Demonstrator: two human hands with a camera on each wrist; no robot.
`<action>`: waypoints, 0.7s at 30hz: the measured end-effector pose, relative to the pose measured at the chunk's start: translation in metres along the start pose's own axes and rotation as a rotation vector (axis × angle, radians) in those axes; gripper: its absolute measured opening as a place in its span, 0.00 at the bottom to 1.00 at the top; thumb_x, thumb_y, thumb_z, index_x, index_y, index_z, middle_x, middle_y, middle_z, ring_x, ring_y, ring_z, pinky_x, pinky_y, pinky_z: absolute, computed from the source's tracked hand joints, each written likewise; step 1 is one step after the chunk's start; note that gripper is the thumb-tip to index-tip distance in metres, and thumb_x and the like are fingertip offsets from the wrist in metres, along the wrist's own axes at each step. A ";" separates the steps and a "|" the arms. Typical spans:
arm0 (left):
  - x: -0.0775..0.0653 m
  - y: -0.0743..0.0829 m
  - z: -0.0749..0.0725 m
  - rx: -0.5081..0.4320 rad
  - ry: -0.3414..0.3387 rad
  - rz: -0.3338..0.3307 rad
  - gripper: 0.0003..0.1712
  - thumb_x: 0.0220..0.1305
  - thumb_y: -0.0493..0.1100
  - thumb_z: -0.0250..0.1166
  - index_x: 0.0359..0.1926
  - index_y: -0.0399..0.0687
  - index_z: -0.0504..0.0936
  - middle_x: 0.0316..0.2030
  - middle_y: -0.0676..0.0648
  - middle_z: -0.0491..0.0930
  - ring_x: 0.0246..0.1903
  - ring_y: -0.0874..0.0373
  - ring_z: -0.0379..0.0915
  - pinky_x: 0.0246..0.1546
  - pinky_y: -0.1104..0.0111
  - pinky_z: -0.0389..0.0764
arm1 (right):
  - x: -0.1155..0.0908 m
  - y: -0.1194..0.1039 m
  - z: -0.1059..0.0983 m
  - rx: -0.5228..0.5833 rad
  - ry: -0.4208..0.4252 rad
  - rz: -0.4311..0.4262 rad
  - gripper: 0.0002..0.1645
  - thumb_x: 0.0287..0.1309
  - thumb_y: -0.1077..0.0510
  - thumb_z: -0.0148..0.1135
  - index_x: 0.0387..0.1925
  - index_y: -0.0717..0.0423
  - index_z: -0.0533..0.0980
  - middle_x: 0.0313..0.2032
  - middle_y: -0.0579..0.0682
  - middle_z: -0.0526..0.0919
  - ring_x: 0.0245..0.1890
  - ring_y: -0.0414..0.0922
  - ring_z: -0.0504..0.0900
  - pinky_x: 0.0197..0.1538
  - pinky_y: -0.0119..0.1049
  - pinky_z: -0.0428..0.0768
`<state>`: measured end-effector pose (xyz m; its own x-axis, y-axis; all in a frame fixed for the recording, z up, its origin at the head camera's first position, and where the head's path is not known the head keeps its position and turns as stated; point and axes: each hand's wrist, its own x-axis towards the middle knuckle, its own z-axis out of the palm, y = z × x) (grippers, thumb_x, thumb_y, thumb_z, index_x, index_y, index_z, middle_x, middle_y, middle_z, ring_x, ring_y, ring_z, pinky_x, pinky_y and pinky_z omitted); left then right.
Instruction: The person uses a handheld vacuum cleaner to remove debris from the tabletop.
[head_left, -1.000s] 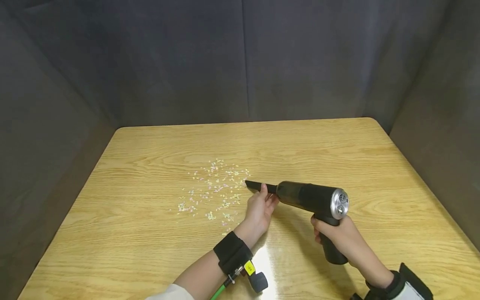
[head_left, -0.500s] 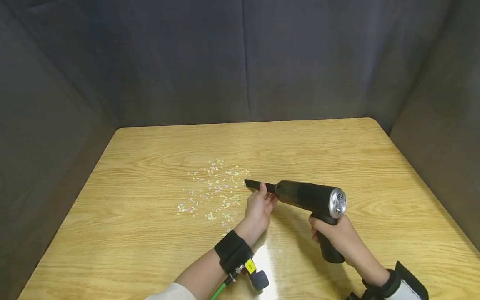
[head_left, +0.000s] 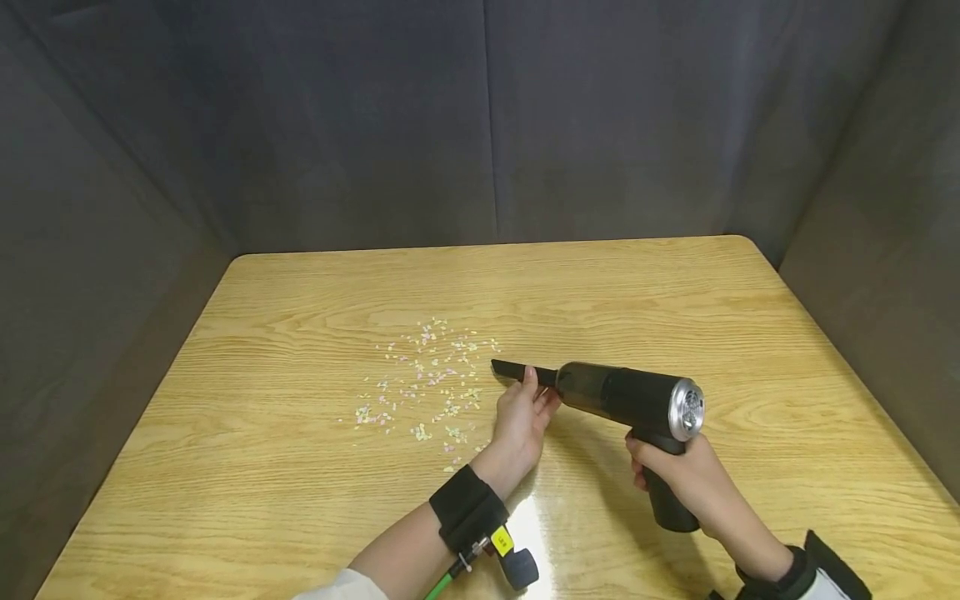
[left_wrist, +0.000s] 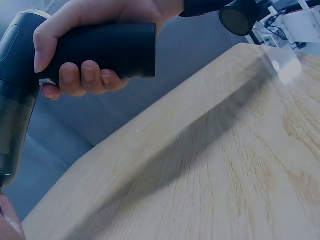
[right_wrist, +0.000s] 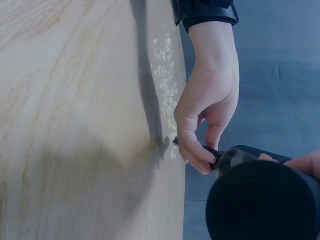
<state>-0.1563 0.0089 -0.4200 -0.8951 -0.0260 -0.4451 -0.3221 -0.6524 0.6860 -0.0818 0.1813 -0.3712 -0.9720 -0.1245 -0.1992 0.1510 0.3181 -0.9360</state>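
A black handheld vacuum cleaner [head_left: 630, 396] with a silver end cap is held a little above the table. My right hand [head_left: 693, 479] grips its handle, fingers wrapped round it in the left wrist view, where the handle [left_wrist: 110, 50] shows from the side. My left hand [head_left: 517, 425] pinches the narrow black nozzle [head_left: 507, 368] between thumb and fingers, also visible on the left hand [right_wrist: 210, 95] in the right wrist view. Left of the nozzle tip lie scattered pale paper bits [head_left: 422, 432], apparently confetti. The handle's dark base [right_wrist: 262, 200] hides part of the right wrist view.
The wooden table [head_left: 225, 500] has dark grey cloth [head_left: 360, 125] standing behind it and at both sides. A black strap [head_left: 468, 508] with a small camera and green cable [head_left: 441, 586] is on the left wrist. Another strap [head_left: 802, 575] circles the right wrist.
The vacuum cleaner and both hands drifted slightly left, then slightly back to the right. Their grips stay the same, and the scattered bits look much the same.
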 end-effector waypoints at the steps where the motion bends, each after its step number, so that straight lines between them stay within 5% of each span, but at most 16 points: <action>1: 0.000 0.000 0.000 -0.003 0.002 -0.001 0.12 0.69 0.48 0.51 0.42 0.42 0.70 0.38 0.49 0.76 0.38 0.62 0.76 0.39 0.78 0.81 | 0.000 0.000 0.000 -0.002 0.001 0.002 0.16 0.60 0.62 0.55 0.42 0.73 0.66 0.23 0.51 0.75 0.22 0.42 0.77 0.28 0.37 0.82; 11: 0.009 0.002 0.003 -0.001 -0.034 -0.047 0.22 0.70 0.47 0.50 0.57 0.36 0.65 0.48 0.44 0.73 0.50 0.53 0.71 0.65 0.61 0.70 | 0.003 -0.003 0.005 0.002 0.061 0.041 0.16 0.60 0.61 0.55 0.43 0.72 0.67 0.24 0.50 0.75 0.23 0.41 0.76 0.29 0.34 0.81; 21: 0.035 0.010 0.009 -0.019 -0.019 -0.051 0.20 0.69 0.47 0.51 0.55 0.38 0.66 0.40 0.48 0.72 0.42 0.58 0.71 0.56 0.68 0.75 | 0.018 -0.006 0.017 0.020 0.134 0.046 0.15 0.59 0.61 0.56 0.41 0.71 0.70 0.22 0.47 0.76 0.22 0.39 0.77 0.29 0.32 0.82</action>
<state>-0.1931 0.0085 -0.4238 -0.8833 0.0215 -0.4682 -0.3618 -0.6666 0.6518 -0.0975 0.1609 -0.3746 -0.9792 0.0164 -0.2024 0.1978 0.3017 -0.9326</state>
